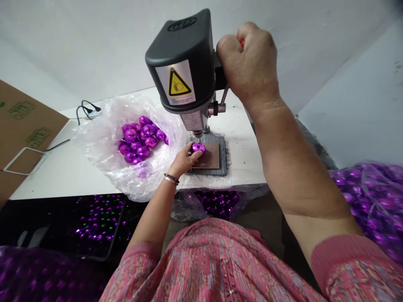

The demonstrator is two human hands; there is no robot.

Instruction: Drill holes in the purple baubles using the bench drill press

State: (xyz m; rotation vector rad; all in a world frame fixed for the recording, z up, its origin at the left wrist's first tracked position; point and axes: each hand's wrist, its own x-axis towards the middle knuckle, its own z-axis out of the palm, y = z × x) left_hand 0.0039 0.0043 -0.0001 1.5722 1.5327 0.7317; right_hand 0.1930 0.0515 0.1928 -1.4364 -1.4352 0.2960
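Note:
A shiny purple faceted ball [198, 147] is pinched in the fingers of my left hand [184, 161], under the drill bit [200, 139] of a dark bench drill press [184, 50]. Whether the bit's tip is in the ball or just over it, I cannot tell. Beneath the ball lies a brown board [209, 159] on the press's grey base [223, 156]. High on the press's right side, my right hand [250, 63] is closed round a feed handle; only a bit of its red end [242, 43] shows between the fingers.
Left of the press, a clear plastic bag [94, 134] lies open with several purple balls [143, 138] inside. Dark shavings [229, 161] dot the white table [244, 167]. A cardboard box [22, 126] stands far left, and a bag of purple balls [374, 201] sits at right.

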